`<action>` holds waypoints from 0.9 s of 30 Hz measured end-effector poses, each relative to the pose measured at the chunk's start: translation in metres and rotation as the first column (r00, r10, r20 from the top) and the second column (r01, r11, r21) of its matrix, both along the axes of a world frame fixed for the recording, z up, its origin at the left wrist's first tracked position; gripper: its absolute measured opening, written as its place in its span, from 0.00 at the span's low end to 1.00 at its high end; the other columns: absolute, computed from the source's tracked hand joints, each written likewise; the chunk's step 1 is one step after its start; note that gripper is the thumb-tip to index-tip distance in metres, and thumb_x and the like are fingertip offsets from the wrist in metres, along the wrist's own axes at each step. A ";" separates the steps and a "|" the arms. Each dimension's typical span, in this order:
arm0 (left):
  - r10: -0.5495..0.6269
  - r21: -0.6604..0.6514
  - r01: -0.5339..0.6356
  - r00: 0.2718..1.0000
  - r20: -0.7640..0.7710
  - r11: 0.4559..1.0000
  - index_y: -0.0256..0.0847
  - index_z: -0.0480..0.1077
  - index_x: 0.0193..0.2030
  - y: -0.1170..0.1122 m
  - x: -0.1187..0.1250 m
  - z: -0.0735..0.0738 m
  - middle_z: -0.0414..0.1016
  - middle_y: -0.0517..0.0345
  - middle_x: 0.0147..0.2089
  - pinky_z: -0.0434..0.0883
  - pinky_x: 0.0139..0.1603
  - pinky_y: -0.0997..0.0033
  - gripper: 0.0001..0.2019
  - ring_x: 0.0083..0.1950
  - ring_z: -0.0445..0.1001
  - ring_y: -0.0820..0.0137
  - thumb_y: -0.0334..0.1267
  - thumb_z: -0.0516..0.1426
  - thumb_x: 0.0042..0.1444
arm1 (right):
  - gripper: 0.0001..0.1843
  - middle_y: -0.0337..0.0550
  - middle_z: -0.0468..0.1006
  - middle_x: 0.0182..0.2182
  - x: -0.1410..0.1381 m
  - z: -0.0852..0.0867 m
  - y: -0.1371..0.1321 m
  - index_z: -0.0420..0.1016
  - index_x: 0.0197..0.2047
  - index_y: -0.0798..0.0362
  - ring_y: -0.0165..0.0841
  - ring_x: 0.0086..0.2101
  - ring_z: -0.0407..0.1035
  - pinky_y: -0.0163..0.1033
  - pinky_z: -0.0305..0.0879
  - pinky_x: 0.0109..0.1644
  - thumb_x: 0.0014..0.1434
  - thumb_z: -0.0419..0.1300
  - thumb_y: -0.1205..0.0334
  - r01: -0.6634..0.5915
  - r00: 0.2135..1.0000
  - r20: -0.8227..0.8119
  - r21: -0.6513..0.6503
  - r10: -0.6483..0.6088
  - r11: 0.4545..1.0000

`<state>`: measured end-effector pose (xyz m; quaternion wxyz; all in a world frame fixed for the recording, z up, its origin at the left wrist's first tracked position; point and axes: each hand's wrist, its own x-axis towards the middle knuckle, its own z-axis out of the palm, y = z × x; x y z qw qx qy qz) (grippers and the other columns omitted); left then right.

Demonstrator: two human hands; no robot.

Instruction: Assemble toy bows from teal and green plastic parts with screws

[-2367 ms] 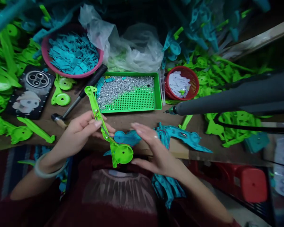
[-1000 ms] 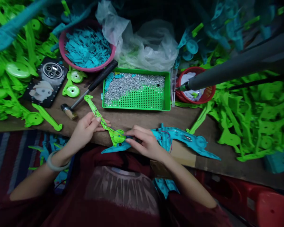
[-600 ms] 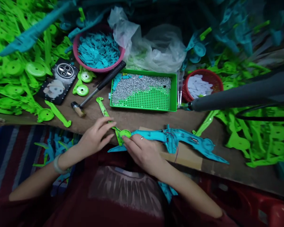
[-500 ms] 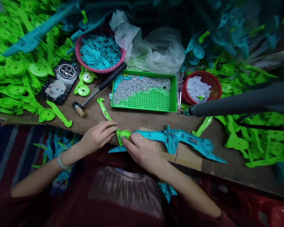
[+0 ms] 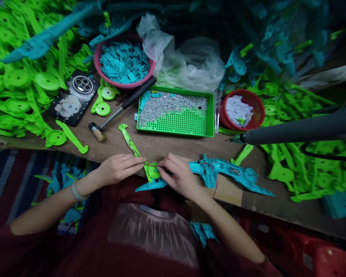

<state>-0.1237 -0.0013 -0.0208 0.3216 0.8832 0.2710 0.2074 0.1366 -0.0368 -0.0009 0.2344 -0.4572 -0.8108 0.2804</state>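
Observation:
A long bright-green plastic part [image 5: 152,173] lies at the table's front edge, its narrow arm [image 5: 129,140] pointing away from me. My left hand [image 5: 122,166] is closed, its fingertips pressed together on the green part where arm and wider body meet. Thumb and fingers of my right hand [image 5: 177,173] pinch at the body's right side; exactly what sits between them is partly hidden. Beneath lies a long blue plastic shell [image 5: 230,171] with thin dark-red wires [image 5: 215,177]. Its pointed left end [image 5: 150,186] shows below the green part, and my right hand covers its middle.
A green tray [image 5: 175,132] of small screws stands ahead, with a hammer [image 5: 111,117], phone [image 5: 73,98] and pink basin [image 5: 96,63] of blue pieces to its left. Rightward are a red basket [image 5: 242,125] and a grey screwdriver-like tool [image 5: 276,130]. Green parts [image 5: 17,79] are heaped at both sides.
The green disc under my right fingers no longer shows face-up; the flat green body is visible instead. My right hand has moved slightly right and lifted its fingers; my left has shifted slightly right.

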 end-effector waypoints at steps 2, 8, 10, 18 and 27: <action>0.045 0.004 -0.045 0.999 0.003 0.999 0.46 0.76 0.50 0.000 0.003 0.001 0.80 0.51 0.54 0.77 0.50 0.64 0.13 0.48 0.80 0.66 0.32 0.53 0.64 | 0.07 0.43 0.72 0.32 0.001 -0.001 0.000 0.72 0.39 0.54 0.31 0.32 0.68 0.35 0.63 0.35 0.67 0.53 0.66 -0.018 1.000 -0.003 0.010 0.018 1.000; 0.127 0.085 -0.115 0.982 -0.138 0.990 0.40 0.75 0.46 -0.009 0.019 0.013 0.79 0.50 0.47 0.76 0.47 0.66 0.12 0.47 0.78 0.64 0.41 0.53 0.67 | 0.11 0.41 0.68 0.30 0.008 -0.004 0.000 0.72 0.36 0.53 0.30 0.30 0.62 0.36 0.53 0.31 0.69 0.51 0.63 -0.127 0.981 0.158 0.097 0.111 0.987; 0.205 0.128 -0.181 0.956 -0.209 0.975 0.39 0.73 0.49 -0.017 0.027 0.019 0.77 0.47 0.47 0.76 0.45 0.63 0.16 0.46 0.77 0.62 0.48 0.53 0.66 | 0.13 0.41 0.67 0.30 0.010 -0.002 0.001 0.72 0.34 0.53 0.31 0.29 0.60 0.37 0.50 0.30 0.69 0.50 0.63 -0.210 0.958 0.223 0.124 0.179 0.970; 0.370 0.178 -0.331 0.884 -0.285 0.927 0.33 0.71 0.51 -0.032 0.053 0.028 0.70 0.39 0.53 0.74 0.48 0.51 0.20 0.51 0.70 0.51 0.49 0.54 0.65 | 0.06 0.39 0.68 0.29 -0.001 0.004 0.013 0.69 0.33 0.53 0.30 0.31 0.65 0.34 0.55 0.34 0.64 0.57 0.68 -0.080 0.990 0.100 -0.177 0.099 0.981; 0.461 0.185 -0.427 0.857 -0.231 0.885 0.35 0.71 0.55 -0.027 0.038 0.031 0.67 0.41 0.60 0.70 0.58 0.45 0.15 0.60 0.63 0.50 0.39 0.56 0.65 | 0.06 0.40 0.69 0.31 -0.021 0.002 0.036 0.69 0.36 0.53 0.30 0.32 0.65 0.35 0.58 0.36 0.66 0.54 0.65 -0.081 0.996 -0.047 -0.190 0.074 0.978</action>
